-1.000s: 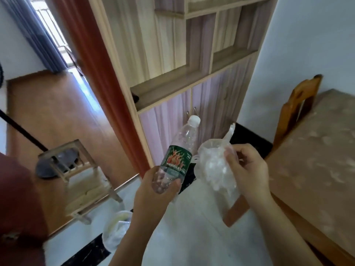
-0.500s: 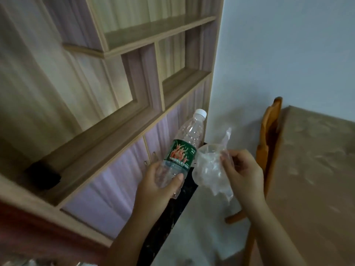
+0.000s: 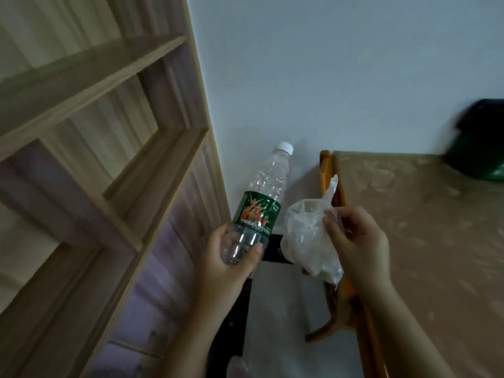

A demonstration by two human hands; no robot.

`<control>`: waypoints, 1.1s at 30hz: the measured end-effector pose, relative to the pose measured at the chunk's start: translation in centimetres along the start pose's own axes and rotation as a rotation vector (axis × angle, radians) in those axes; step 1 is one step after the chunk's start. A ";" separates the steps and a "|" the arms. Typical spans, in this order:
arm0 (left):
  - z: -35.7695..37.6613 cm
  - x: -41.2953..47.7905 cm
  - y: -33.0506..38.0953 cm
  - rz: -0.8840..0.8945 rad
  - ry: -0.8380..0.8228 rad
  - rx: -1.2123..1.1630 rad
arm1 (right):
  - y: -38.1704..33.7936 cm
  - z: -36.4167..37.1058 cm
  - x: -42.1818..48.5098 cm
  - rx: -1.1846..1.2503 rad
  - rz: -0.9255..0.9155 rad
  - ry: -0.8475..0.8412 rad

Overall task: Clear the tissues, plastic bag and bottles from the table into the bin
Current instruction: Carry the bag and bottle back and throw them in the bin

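Observation:
A clear plastic bottle with a green label and a white cap is held near its base by my left hand, tilted up and to the right. My right hand grips a crumpled clear plastic bag with white stuff inside, just right of the bottle. Both are held in the air over the floor, left of the table with its tan patterned cloth. No bin is in view.
A wooden chair is tucked against the table's left edge. A wooden shelf unit with cabinet doors fills the left side. A dark green and black object, blurred, sits on the table's far right. The white wall is ahead.
The view has swung to the right: the doorway, the stool and the floor bin have left the frame, and the table now fills the right side. Both hands keep their hold.

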State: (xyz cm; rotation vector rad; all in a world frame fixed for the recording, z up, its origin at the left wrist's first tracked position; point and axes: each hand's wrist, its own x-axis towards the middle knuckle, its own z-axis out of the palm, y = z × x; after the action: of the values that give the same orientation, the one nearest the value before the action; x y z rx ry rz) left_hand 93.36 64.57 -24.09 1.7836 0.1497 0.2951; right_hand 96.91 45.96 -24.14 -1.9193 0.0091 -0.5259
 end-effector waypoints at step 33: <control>26.4 39.2 1.2 0.181 -0.838 -0.016 | 11.2 -1.5 30.0 -0.271 0.314 0.823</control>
State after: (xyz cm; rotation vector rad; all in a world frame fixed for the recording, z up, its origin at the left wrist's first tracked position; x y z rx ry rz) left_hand 138.23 49.66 -23.77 1.7686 -0.6078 -0.3357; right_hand 126.04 32.64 -22.97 -1.7777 0.9333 -1.0977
